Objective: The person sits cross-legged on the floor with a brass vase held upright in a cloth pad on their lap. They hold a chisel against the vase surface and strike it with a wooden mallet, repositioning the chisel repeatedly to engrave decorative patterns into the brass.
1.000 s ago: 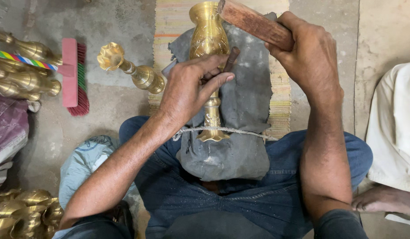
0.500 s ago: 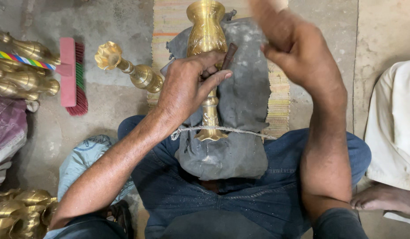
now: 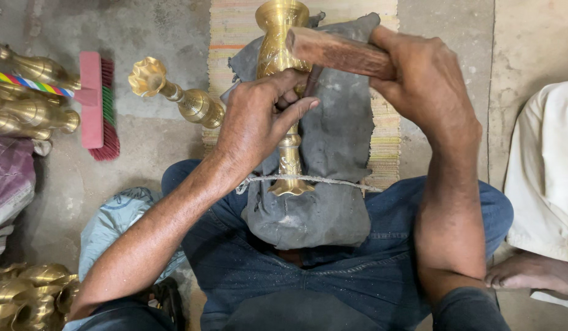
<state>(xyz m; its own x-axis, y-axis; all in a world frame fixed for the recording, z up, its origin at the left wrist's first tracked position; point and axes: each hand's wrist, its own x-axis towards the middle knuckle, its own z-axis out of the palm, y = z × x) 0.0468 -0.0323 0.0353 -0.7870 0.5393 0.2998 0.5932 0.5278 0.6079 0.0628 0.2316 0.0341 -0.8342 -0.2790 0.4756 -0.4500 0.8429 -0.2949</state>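
Brass stand (image 3: 283, 92): middle hidden beneath my left hand (image 3: 259, 119), clenched on punch (image 3: 311, 81); right hand (image 3: 428, 86) grasps wooden mallet (image 3: 336, 52).

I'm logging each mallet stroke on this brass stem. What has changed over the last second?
The right hand lifted the wooden mallet up out of view, then swung it back down; its head now sits at the thin punch held in the left hand. The left hand, the brass stem on the grey cloth, the string and the brush kept their places.
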